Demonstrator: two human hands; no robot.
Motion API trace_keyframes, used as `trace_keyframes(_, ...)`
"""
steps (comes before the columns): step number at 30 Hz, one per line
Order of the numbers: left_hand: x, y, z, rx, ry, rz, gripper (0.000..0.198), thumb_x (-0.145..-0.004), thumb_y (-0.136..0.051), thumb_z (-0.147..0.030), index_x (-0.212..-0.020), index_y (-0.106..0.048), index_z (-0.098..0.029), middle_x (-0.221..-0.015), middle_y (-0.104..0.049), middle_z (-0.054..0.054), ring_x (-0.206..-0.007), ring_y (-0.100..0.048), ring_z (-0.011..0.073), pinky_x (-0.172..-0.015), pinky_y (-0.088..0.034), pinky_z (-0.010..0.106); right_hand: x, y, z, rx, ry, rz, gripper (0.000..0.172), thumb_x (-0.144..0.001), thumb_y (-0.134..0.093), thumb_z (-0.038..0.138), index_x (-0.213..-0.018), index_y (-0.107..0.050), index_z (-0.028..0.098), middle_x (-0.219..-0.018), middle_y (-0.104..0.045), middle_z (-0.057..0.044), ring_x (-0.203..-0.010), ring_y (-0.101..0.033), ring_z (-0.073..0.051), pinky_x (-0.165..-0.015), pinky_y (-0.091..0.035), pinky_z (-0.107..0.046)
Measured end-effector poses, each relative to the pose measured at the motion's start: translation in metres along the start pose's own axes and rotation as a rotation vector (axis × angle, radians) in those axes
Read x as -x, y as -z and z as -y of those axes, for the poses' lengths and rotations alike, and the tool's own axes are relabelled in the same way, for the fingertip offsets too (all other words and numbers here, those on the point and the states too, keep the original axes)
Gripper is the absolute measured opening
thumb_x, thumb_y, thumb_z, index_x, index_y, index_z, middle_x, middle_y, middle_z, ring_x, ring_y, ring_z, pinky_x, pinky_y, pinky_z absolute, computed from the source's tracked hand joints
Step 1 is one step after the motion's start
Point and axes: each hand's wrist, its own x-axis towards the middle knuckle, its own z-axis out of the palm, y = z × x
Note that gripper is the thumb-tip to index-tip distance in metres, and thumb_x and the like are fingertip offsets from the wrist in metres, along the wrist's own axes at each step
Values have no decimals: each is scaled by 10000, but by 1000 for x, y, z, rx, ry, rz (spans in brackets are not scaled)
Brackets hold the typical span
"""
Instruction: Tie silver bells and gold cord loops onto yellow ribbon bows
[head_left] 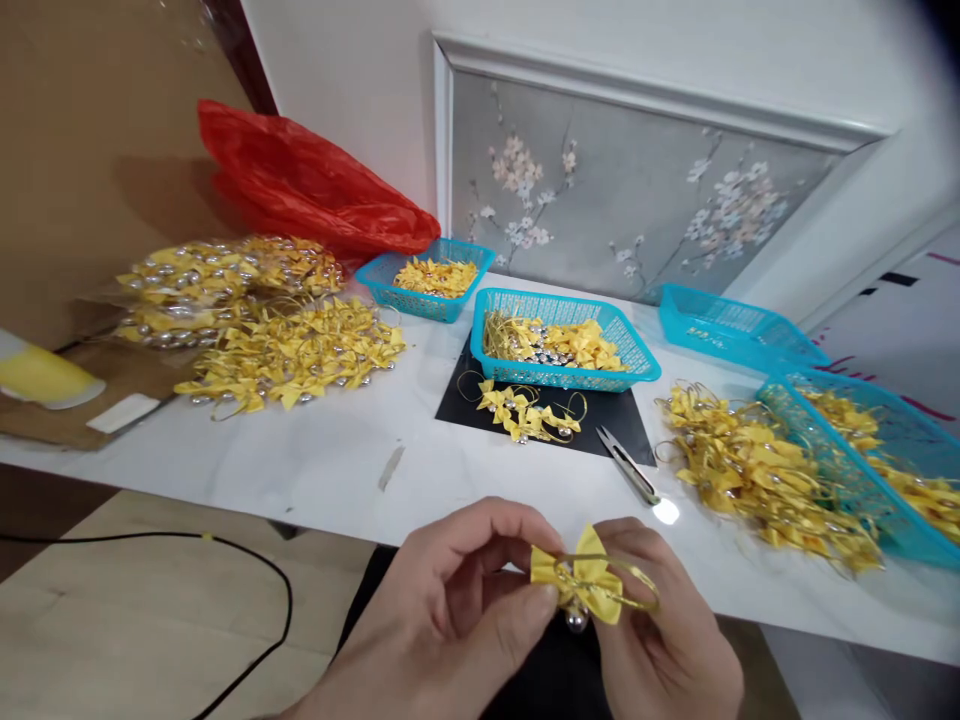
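Note:
In front of me is a small yellow ribbon bow point(600, 597) with a gold cord loop and a silver bell-like bead hanging below it. My left hand point(472, 600) pinches the bow's left wing between thumb and fingers. At the bow's other side, the curled fingers of my right hand point(660, 630) grip it, and the cord loop lies across them. My right fingertips are hidden behind the bow. Beyond my hands, several similar bows point(525, 412) rest on a black mat point(457, 402). A pair of thread snips point(628, 466) lies at the mat's right edge.
A blue basket point(645, 372) of bows sits on the mat's rear part, with a smaller basket point(375, 292) behind it. Piles of bows lie at left point(292, 350) and right point(750, 460), near more blue baskets point(780, 345). A red plastic bag point(300, 185) stands behind.

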Motion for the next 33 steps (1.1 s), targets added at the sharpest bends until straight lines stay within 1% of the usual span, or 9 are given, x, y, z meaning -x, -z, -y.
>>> trace_keyframes(7, -2, 4, 2, -15, 59, 15, 27, -858, -701, -212, -848, -720, -196, -873, -671, -10, -844, -615, 117, -786, -485, 174, -2, 2, -1, 7, 14, 85, 346, -814, -515, -101, -924, -652, 197, -760, -533, -7, -736, -565, -148, -611, -496, -250)
trace_keyframes(13, -5, 5, -1, 87, 95, 18, 43, -846, -723, -204, -858, -764, -206, -868, -683, -6, -803, -628, 110, -780, -509, 196, -11, 6, -2, 109, 73, 100, 284, -836, -485, -58, -824, -626, 189, -709, -537, -10, -661, -561, -144, -549, -512, -241)
trace_keyframes(17, -7, 3, -3, 91, -1, -81, 33, -800, -766, -228, -828, -784, -236, -873, -701, -15, -755, -623, 105, -727, -514, 187, -4, 11, -15, 165, -55, 85, 216, -894, -493, 20, -834, -595, 200, -749, -575, -20, -664, -578, -137, -549, -499, -229)
trace_keyframes(19, -7, 3, -1, 15, -3, -111, 34, -800, -764, -238, -832, -777, -237, -864, -708, -15, -763, -618, 108, -717, -508, 174, 1, 15, -18, 136, -145, 28, 159, -901, -529, 62, -927, -595, 205, -789, -589, -23, -686, -584, -137, -568, -501, -230)
trace_keyframes(22, -8, 4, 1, -122, 14, -167, 37, -812, -749, -235, -848, -739, -241, -844, -706, -22, -782, -616, 117, -717, -506, 168, 0, 22, -14, 19, -214, -76, 225, -905, -551, 83, -1091, -564, 208, -822, -589, -19, -706, -581, -136, -584, -496, -232)
trace_keyframes(25, -9, 4, 1, -230, -19, -214, 47, -810, -747, -231, -826, -704, -237, -842, -683, -30, -763, -602, 109, -681, -492, 151, -11, 28, 0, -54, -225, 30, 180, -936, -495, 82, -993, -615, 204, -748, -549, -2, -628, -540, -120, -526, -457, -222)
trace_keyframes(28, -10, 2, -2, -289, -48, -207, 52, -819, -734, -249, -829, -688, -229, -862, -673, -23, -760, -601, 110, -663, -491, 148, -22, 29, 13, -26, -218, 140, 176, -914, -529, 97, -975, -656, 201, -841, -592, -40, -656, -582, -129, -524, -492, -225)
trace_keyframes(30, -10, 0, -4, -307, -30, -190, 61, -828, -721, -263, -844, -679, -222, -858, -684, -10, -785, -621, 125, -687, -508, 161, -27, 27, 18, 4, -188, 165, 167, -877, -585, 98, -984, -662, 201, -908, -614, -58, -678, -611, -136, -535, -525, -224)
trace_keyframes(33, -10, -5, -6, -276, -17, -205, 133, -823, -729, -267, -935, -667, -232, -888, -695, 2, -842, -648, 148, -736, -535, 185, -30, 23, 19, 43, -116, 174, 151, -869, -603, 64, -912, -665, 195, -854, -623, -39, -662, -627, -125, -561, -547, -211)
